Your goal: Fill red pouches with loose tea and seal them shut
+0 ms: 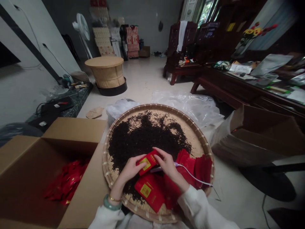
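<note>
Both my hands hold a small red packet [148, 162] with a yellow label over a round woven bamboo tray [202, 140]. My left hand [130, 168] grips the packet's left end, and a green bangle is on that wrist. My right hand [167, 165] is closed on its right end, beside a pale tool with a white cord [190, 175]. Dark loose tea leaves [145, 135] cover the tray. More red packets [152, 190] lie on the tray's near side, and empty red pouches [197, 167] lie at its right.
An open cardboard box [30, 165] at the left holds several red packets [66, 183]. Clear plastic sheeting [195, 106] lies behind the tray. Another open carton [259, 133] stands at the right. A dark wooden table [238, 86] with clutter and a round wooden tub [107, 73] stand farther off.
</note>
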Action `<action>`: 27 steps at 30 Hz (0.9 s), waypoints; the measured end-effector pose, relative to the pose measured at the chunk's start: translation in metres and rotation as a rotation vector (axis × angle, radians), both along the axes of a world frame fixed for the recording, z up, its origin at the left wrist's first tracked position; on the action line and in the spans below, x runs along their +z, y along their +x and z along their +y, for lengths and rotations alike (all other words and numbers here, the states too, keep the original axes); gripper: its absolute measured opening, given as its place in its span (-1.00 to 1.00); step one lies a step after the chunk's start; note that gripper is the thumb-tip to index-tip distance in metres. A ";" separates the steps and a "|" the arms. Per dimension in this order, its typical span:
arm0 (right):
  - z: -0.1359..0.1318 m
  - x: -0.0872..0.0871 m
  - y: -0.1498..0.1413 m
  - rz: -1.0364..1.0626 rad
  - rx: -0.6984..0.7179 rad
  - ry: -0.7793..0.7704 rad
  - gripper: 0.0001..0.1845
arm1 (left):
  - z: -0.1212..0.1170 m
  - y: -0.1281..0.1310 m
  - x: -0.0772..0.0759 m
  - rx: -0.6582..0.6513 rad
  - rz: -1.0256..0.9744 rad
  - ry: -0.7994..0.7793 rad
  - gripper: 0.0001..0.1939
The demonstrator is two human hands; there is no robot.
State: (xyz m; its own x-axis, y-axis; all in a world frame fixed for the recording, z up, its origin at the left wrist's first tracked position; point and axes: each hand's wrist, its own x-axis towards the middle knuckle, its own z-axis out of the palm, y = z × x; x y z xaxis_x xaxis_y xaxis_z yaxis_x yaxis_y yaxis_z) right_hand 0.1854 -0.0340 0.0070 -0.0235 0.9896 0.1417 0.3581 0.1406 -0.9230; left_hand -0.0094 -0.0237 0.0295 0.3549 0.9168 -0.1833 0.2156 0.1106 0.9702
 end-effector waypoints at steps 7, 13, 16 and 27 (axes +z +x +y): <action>0.014 -0.002 -0.012 -0.253 -0.102 0.424 -0.55 | 0.012 0.023 -0.012 0.199 -0.047 -0.007 -0.62; 0.017 0.006 -0.004 -0.452 -0.204 0.544 -0.81 | 0.008 0.027 -0.018 0.189 -0.024 0.035 -0.62; 0.020 0.018 0.002 -0.460 -0.021 0.482 -0.81 | 0.007 0.024 -0.017 0.167 0.090 0.158 -0.67; 0.011 0.034 0.000 -0.388 0.230 0.411 -0.85 | 0.006 0.015 -0.013 0.155 0.142 0.158 -0.66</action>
